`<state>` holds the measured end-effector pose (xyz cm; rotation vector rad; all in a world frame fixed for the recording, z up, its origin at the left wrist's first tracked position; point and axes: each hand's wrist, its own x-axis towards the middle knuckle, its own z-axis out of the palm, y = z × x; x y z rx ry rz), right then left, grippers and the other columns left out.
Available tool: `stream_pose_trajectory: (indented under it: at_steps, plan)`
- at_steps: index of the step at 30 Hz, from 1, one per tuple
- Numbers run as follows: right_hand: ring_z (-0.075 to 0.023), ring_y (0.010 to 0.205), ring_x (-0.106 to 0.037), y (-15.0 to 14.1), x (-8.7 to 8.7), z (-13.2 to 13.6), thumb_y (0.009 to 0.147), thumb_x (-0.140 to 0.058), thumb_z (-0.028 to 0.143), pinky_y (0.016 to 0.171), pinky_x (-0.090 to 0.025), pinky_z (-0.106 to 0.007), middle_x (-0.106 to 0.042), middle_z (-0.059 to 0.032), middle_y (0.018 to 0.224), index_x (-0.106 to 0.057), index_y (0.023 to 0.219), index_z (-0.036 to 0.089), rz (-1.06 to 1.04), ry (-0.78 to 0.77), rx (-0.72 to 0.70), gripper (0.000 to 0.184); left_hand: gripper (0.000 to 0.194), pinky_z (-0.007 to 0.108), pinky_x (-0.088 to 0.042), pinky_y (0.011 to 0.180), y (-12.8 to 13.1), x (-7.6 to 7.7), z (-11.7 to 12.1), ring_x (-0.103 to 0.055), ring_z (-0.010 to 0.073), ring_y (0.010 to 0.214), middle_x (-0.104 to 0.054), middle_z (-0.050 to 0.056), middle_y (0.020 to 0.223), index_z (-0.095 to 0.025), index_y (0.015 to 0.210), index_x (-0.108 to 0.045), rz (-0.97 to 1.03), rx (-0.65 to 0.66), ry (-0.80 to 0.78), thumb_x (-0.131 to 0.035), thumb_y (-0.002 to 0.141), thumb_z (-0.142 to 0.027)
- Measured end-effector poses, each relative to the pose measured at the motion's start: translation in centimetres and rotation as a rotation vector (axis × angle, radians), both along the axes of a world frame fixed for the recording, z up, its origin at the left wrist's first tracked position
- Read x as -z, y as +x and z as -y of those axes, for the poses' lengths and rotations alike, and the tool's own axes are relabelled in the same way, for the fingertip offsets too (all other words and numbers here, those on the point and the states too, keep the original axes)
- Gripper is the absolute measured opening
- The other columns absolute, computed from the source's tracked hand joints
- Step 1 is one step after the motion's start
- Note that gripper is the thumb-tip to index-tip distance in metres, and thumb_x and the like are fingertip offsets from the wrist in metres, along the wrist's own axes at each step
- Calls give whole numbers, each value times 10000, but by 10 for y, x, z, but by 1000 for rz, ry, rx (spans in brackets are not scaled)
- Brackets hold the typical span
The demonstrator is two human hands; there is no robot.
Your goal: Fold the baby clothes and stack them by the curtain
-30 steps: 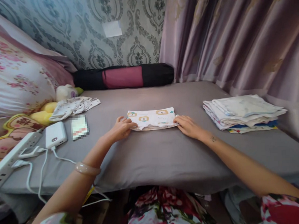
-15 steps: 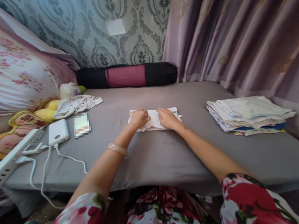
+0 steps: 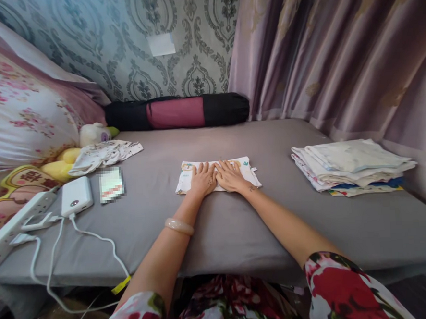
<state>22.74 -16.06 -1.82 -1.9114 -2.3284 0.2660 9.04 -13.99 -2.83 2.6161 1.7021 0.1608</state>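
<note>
A white cloth [image 3: 184, 181] with small coloured prints lies folded into a flat rectangle on the grey sheet, in the middle of the view. My left hand [image 3: 204, 178] rests flat on its centre, fingers stretched forward. Right beside it, my right hand [image 3: 231, 176] also lies flat on the cloth, with the fingertips of both hands close together. Neither hand grips anything. Parts of the cloth's print are covered by my palms.
To the right sits a stack of folded cloths [image 3: 350, 163]. At left are a white power bank [image 3: 76, 195] with cables, a power strip [image 3: 22, 228], a blurred card [image 3: 111, 184], a crumpled white cloth [image 3: 102, 155] and plush toys [image 3: 27, 183]. A black-and-red roll [image 3: 176, 112] lies along the wall.
My hands have gone from curled fingers at the cloth's upper edge to lying flat and closer together. The cloth's front now looks smooth. The view has shifted slightly.
</note>
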Motion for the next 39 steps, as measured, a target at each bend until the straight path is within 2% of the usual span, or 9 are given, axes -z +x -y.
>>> stream_pose_trajectory:
  at_steps: [5, 13, 16, 20, 28, 31, 34, 37, 39]
  plan:
    - [-277, 1429, -235, 0, 0, 2, 956, -237, 301, 1156, -98, -507, -317, -107, 1548, -353, 1479, 151, 14, 70, 87, 556, 540, 486, -198, 1151, -1, 1, 0, -317, 292, 1398, -398, 93, 1507, -216, 1442, -404, 37, -41, 41, -225, 975, -421]
    - [-291, 1422, -246, 13, 3, -2, 953, -250, 300, 1151, -129, -518, -341, -116, 1535, -403, 1448, 152, 18, 52, 244, 539, 574, 477, -189, 1154, -20, 2, -9, -302, 306, 1400, -396, 121, 1499, -190, 1417, -426, 74, -189, 7, -268, 951, -485]
    - [-276, 1423, -245, 23, 5, -2, 957, -242, 308, 1161, -127, -485, -341, -128, 1533, -394, 1451, 119, 36, 59, 276, 550, 567, 496, -203, 1147, -27, 1, -11, -278, 300, 1413, -382, 124, 1506, -193, 1398, -439, 81, -236, -3, -258, 952, -492]
    - [-273, 1427, -231, 38, 7, -1, 964, -215, 335, 1154, -146, -512, -326, -135, 1538, -361, 1461, 84, 36, 65, 305, 575, 590, 542, -232, 1127, -34, -1, -12, -232, 297, 1436, -347, 144, 1527, -176, 1401, -423, 80, -259, -23, -219, 956, -505]
    - [-272, 1446, -188, 52, 6, 3, 967, -203, 356, 1160, -151, -496, -273, -132, 1560, -320, 1480, 62, 12, 35, 352, 602, 647, 573, -257, 1119, -54, -1, -17, -269, 327, 1426, -304, 116, 1555, -183, 1447, -386, 95, -312, -83, -163, 949, -530]
    - [-277, 1440, -207, 52, 4, 4, 967, -209, 344, 1158, -141, -511, -306, -142, 1545, -350, 1466, 59, 25, 52, 334, 591, 645, 602, -228, 1122, -54, -4, -17, -243, 329, 1437, -304, 119, 1553, -186, 1446, -392, 82, -314, -88, -168, 949, -530]
    - [-276, 1442, -204, 49, 0, 5, 972, -206, 333, 1164, -85, -528, -325, -146, 1536, -376, 1455, 67, 37, 96, 294, 578, 618, 594, -160, 1148, -51, -8, -15, -199, 301, 1455, -328, 132, 1541, -161, 1433, -410, 55, -259, 42, -171, 963, -483]
    - [-264, 1447, -194, 45, -1, 4, 979, -196, 337, 1175, -91, -473, -307, -142, 1545, -360, 1462, 51, 21, 146, 235, 585, 589, 544, -115, 1173, -46, -9, -14, -189, 265, 1461, -334, 125, 1540, -159, 1421, -420, 39, -171, 148, -169, 976, -452]
    - [-261, 1443, -208, 41, 1, 2, 981, -199, 340, 1175, -129, -420, -314, -149, 1541, -355, 1460, 27, 12, 144, 217, 593, 580, 542, -150, 1162, -44, -7, -14, -217, 272, 1451, -340, 137, 1535, -157, 1412, -422, 20, -142, 83, -175, 979, -454]
